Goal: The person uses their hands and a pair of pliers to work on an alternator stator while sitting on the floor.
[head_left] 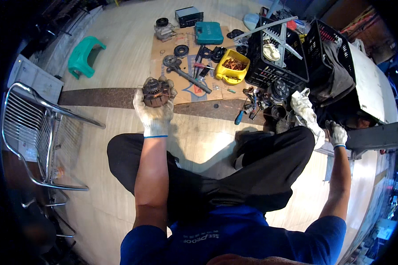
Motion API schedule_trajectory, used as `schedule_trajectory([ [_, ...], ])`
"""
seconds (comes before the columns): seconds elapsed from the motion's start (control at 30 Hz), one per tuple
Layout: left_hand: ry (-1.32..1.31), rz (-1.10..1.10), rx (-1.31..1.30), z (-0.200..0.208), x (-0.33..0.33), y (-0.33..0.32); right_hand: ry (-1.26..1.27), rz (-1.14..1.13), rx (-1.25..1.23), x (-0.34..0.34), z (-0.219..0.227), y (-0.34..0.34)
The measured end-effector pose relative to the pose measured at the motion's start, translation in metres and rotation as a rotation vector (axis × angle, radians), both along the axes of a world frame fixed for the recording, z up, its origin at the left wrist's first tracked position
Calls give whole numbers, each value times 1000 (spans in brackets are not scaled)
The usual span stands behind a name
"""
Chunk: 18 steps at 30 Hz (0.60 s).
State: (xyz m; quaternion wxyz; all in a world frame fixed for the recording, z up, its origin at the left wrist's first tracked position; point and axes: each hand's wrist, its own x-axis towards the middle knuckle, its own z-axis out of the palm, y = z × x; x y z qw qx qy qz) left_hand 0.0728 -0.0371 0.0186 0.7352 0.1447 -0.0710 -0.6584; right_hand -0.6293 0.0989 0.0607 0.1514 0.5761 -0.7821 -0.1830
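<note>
My left hand (157, 115), in a pale work glove with a blue cuff, holds up a dark round motor part (157, 92). Copper windings and a toothed middle show on it, and darkened glove fingers wrap round its sides. Off to the right, beside a grey metal beam (376, 136), is my right hand (338, 134), also gloved. Its dirty fingers look curled; whatever may lie in them is lost in the dark. A white cloth (303, 110) lies between that hand and a heap of loose metal parts (257, 102).
Cardboard (163, 57) ahead carries a teal case (208, 33), a yellow container (232, 66) of copper scraps, a long grey tool (188, 76) and a black ring (181, 51). Black crates (263, 75) stand right. A blue-handled screwdriver (239, 117), green stool (82, 55) and metal chair (31, 128) are around.
</note>
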Motion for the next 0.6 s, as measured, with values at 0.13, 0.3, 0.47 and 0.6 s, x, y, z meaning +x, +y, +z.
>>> schedule_trajectory([
  [0.13,2,62,16,6,1,4,-63,-227,-15,-41,-8,10],
  [0.3,36,95,30,2,3,5,-271,-532,176,-82,-12,24],
  [0.47,-61,118,58,-2,-6,7,-248,-546,273,-19,3,-32],
  [0.6,-116,46,-48,-1,-15,9,-223,128,-109,127,67,-73],
])
